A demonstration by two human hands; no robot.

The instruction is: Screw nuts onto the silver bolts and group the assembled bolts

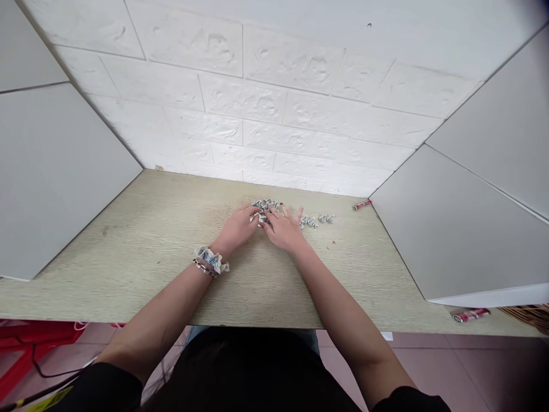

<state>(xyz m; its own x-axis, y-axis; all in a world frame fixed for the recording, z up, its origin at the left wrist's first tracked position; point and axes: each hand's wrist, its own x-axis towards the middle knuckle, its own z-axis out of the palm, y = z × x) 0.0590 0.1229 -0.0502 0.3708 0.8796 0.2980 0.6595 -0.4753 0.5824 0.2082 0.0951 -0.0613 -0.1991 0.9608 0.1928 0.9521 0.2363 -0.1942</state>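
Both my hands rest on a pale wooden tabletop (150, 240), meeting at a small heap of silvery metal parts (266, 204). My left hand (237, 228) has a lace scrunchie and a chain bracelet at the wrist; its fingertips touch a small metal part (261, 218) between the two hands. My right hand (283, 229) lies beside it, fingers pinching at the same part. A short row of similar metal parts (317, 221) lies just right of my right hand. What exactly sits between the fingertips is too small to tell.
A white brick-pattern wall (266, 114) closes the back of the table. Grey panels stand at the left (51, 171) and right (463, 229). A red pen-like item (362, 204) lies at the back right corner. Another red item (469, 315) lies at the front right edge.
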